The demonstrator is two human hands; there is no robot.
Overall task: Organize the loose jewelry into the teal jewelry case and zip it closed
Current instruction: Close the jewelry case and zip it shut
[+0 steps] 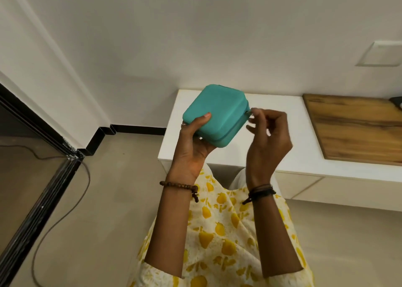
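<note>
The teal jewelry case (219, 112) is lifted in the air above the white counter, its lid down on the base. My left hand (194, 143) grips it from below, thumb pressed on the lid. At the case's right corner my right hand (268, 132) pinches the small zipper pull (249, 112) between thumb and forefinger. No loose jewelry shows on the counter; whatever the case holds is hidden.
A white counter (282, 139) runs to the right, with a wooden board (356, 128) set on it. A grey cable (63, 217) trails over the floor at the left beside a black door track (39, 210). White walls stand behind.
</note>
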